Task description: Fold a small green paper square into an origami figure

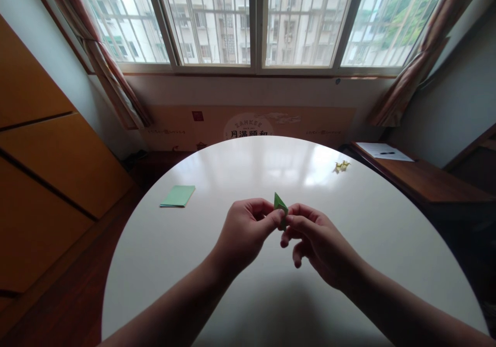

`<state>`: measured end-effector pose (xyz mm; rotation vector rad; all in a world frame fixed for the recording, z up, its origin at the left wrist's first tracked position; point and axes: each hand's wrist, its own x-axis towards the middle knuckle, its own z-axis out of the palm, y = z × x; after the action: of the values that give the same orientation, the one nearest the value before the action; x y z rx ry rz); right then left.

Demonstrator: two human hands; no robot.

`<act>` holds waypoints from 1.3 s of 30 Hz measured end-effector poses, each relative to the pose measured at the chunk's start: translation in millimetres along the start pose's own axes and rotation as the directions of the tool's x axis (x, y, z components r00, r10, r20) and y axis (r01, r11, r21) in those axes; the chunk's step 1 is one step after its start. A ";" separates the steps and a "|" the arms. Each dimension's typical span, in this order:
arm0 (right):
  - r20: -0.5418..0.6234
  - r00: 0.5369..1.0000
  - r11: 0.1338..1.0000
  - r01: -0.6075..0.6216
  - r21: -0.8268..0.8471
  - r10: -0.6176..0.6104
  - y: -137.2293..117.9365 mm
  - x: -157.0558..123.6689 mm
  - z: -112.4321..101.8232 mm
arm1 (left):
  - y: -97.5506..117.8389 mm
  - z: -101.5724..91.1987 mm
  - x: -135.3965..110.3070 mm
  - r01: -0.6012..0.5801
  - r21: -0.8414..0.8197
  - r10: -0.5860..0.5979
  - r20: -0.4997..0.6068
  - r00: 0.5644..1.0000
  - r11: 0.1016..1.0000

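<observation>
Above the middle of a round white table (194,264), both of my hands pinch a small folded piece of green paper (279,204). My left hand (244,233) grips its left side with thumb and curled fingers. From the right, my right hand (318,246) holds it between thumb and forefinger, the other fingers hanging loosely curled. The paper's pointed tip sticks up between the two hands.
A flat stack of green paper sheets (177,195) lies on the table's left side. A small yellow folded paper figure (341,166) sits at the far right. A dark wooden side table (422,176) with a sheet and pen (383,152) stands to the right. Orange cabinets (42,171) line the left wall.
</observation>
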<state>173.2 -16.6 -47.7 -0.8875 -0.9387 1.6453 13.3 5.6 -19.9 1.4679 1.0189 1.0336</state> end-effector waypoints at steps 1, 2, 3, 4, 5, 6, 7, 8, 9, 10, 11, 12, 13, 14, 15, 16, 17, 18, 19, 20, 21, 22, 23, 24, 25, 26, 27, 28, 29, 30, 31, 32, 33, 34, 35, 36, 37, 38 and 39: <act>0.005 1.000 1.000 -0.010 0.023 0.010 0.2 0.1 0.1 | 0.2 1.2 -0.4 -0.009 0.004 0.009 -0.007 1.000 1.000; 0.008 1.000 0.999 -0.016 0.038 0.016 0.3 0.2 0.4 | 0.3 2.1 -0.7 -0.013 0.005 0.013 -0.015 1.000 1.000; 0.007 1.000 0.999 -0.018 0.045 0.018 0.3 0.3 0.8 | 0.2 2.7 -1.0 -0.016 0.007 0.016 -0.022 1.000 1.000; 0.003 1.000 0.999 -0.019 0.045 0.019 0.2 0.5 1.4 | -0.2 3.0 -1.1 -0.020 0.009 0.020 -0.029 0.999 1.000; -0.003 1.000 0.999 -0.017 0.042 0.017 0.1 0.6 1.9 | -0.8 2.9 -1.1 -0.025 0.013 0.025 -0.035 0.999 1.000; -0.010 1.000 0.999 -0.013 0.036 0.013 -0.1 0.7 2.5 | -1.6 2.6 -1.2 -0.030 0.018 0.031 -0.042 0.999 0.999; -0.017 1.000 1.000 -0.007 0.031 0.008 -0.3 0.8 2.9 | -2.6 2.2 -1.2 -0.036 0.022 0.037 -0.048 0.998 0.999; -0.021 1.000 1.000 0.000 0.026 0.001 -0.5 1.0 3.1 | -3.6 1.7 -1.2 -0.042 0.025 0.044 -0.055 0.998 0.999; -0.022 1.000 1.000 0.009 0.019 -0.008 -0.7 1.2 3.1 | -4.5 1.1 -1.2 -0.047 0.025 0.048 -0.061 0.997 0.999; -0.021 1.000 1.000 0.018 0.010 -0.018 -1.0 1.3 3.0 | -5.2 0.6 -1.2 -0.050 0.022 0.052 -0.067 0.996 0.998; -0.021 0.999 1.000 0.028 0.001 -0.028 -1.3 1.5 2.9 | -5.6 0.2 -1.3 -0.053 0.017 0.054 -0.071 0.996 0.998; -0.019 0.999 0.999 0.038 -0.009 -0.038 -1.6 1.7 2.7 | -5.8 -0.1 -1.3 -0.055 0.011 0.056 -0.074 0.996 0.998; -0.018 0.999 0.999 0.048 -0.017 -0.048 -1.9 1.9 2.5 | -5.9 -0.3 -1.4 -0.057 0.006 0.057 -0.074 0.996 0.998; -0.019 0.998 0.998 0.059 -0.023 -0.060 -2.3 2.0 2.3 | -5.9 -0.4 -1.4 -0.058 0.003 0.058 -0.075 0.996 0.998; -0.020 0.997 0.997 0.068 -0.026 -0.068 -2.6 2.1 2.2 | -5.9 -0.5 -1.5 -0.059 0.002 0.059 -0.074 0.996 0.998; -0.019 0.997 0.997 0.075 -0.027 -0.076 -2.9 2.2 2.1 | -5.9 -0.6 -1.5 -0.061 0.000 0.061 -0.073 0.995 0.998; -0.017 0.997 0.996 0.081 -0.027 -0.081 -3.1 2.1 1.9 | -6.1 -0.7 -1.4 -0.062 -0.004 0.062 -0.071 0.996 0.998; -0.015 0.996 0.996 0.082 -0.029 -0.082 -3.3 2.0 1.7 | -6.4 -0.8 -1.3 -0.061 -0.011 0.060 -0.070 0.996 0.998; -0.014 0.997 0.996 0.078 -0.033 -0.079 -3.3 1.7 1.3 | -6.7 -1.0 -1.1 -0.057 -0.022 0.055 -0.070 0.996 0.998; -0.016 0.997 0.997 0.073 -0.039 -0.073 -3.2 1.4 0.8 | -6.9 -1.1 -0.9 -0.049 -0.035 0.047 -0.072 0.996 0.998; -0.019 0.998 0.997 0.065 -0.044 -0.066 -3.0 1.0 0.2 | -7.0 -1.2 -0.7 -0.039 -0.050 0.035 -0.074 0.997 0.998; -0.022 0.998 0.997 0.059 -0.050 -0.060 -2.8 0.5 -0.3 | -6.9 -1.3 -0.4 -0.027 -0.066 0.022 -0.079 0.997 0.997; -0.023 0.998 0.997 0.052 -0.058 -0.053 -2.6 -0.1 -0.9 | -6.4 -1.3 -0.2 -0.016 -0.081 0.009 -0.085 0.996 0.997; -0.021 0.999 0.997 0.049 -0.066 -0.050 -2.3 -0.6 -1.3 | -5.6 -1.1 0.0 -0.007 -0.095 -0.002 -0.092 0.996 0.995; -0.015 0.999 0.996 0.050 -0.076 -0.052 -2.2 -1.2 -1.5 | -4.6 -0.8 0.2 -0.001 -0.107 -0.010 -0.099 0.995 0.994; -0.008 0.998 0.994 0.054 -0.090 -0.055 -2.2 -1.7 -1.6 | -3.3 -0.4 0.3 0.005 -0.118 -0.017 -0.104 0.994 0.993; 0.000 0.998 0.992 0.059 -0.107 -0.060 -2.2 -2.2 -1.5 | -2.1 0.1 0.3 0.010 -0.128 -0.024 -0.107 0.994 0.992; 0.008 0.998 0.990 0.067 -0.125 -0.066 -2.4 -2.6 -1.3 | -0.9 0.6 0.3 0.016 -0.138 -0.031 -0.109 0.994 0.990; 0.018 0.997 0.987 0.074 -0.144 -0.073 -2.5 -3.0 -1.0 | 0.2 1.0 0.3 0.022 -0.148 -0.039 -0.110 0.993 0.989; 0.028 0.996 0.983 0.083 -0.163 -0.080 -2.6 -3.3 -0.8 | 1.0 1.4 0.2 0.027 -0.156 -0.045 -0.111 0.993 0.987; 0.036 0.995 0.979 0.093 -0.183 -0.088 -2.5 -3.5 -0.8 | 1.5 1.7 0.1 0.030 -0.160 -0.048 -0.112 0.993 0.987; 0.045 0.994 0.974 0.104 -0.203 -0.097 -2.2 -3.6 -0.8 | 1.8 1.8 0.0 0.031 -0.163 -0.050 -0.114 0.992 0.986; 0.053 0.993 0.968 0.116 -0.222 -0.107 -1.6 -3.7 -1.1 | 1.8 1.9 -0.1 0.032 -0.163 -0.051 -0.115 0.992 0.986; 0.060 0.991 0.962 0.130 -0.240 -0.119 -0.8 -3.6 -1.4 | 1.6 1.8 -0.1 0.031 -0.162 -0.050 -0.114 0.992 0.986; 0.065 0.989 0.956 0.144 -0.256 -0.131 0.1 -3.4 -1.8 | 1.4 1.8 -0.2 0.030 -0.164 -0.049 -0.112 0.993 0.986; 0.065 0.987 0.950 0.157 -0.270 -0.144 1.1 -3.1 -2.1 | 1.0 1.7 -0.2 0.030 -0.169 -0.049 -0.109 0.993 0.985; 0.062 0.986 0.945 0.168 -0.280 -0.156 2.1 -2.8 -2.3 | 0.6 1.7 -0.3 0.030 -0.177 -0.049 -0.105 0.993 0.984; 0.056 0.984 0.941 0.176 -0.288 -0.167 2.9 -2.6 -2.4 | 0.2 1.7 -0.3 0.030 -0.188 -0.050 -0.103 0.993 0.982; 0.047 0.983 0.938 0.183 -0.295 -0.177 3.4 -2.4 -2.4 | -0.2 1.8 -0.3 0.031 -0.201 -0.052 -0.102 0.993 0.979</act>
<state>174.5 -19.2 -51.5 -0.9558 -1.2675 1.3791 15.0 4.8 -20.3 1.2351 0.9865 1.1594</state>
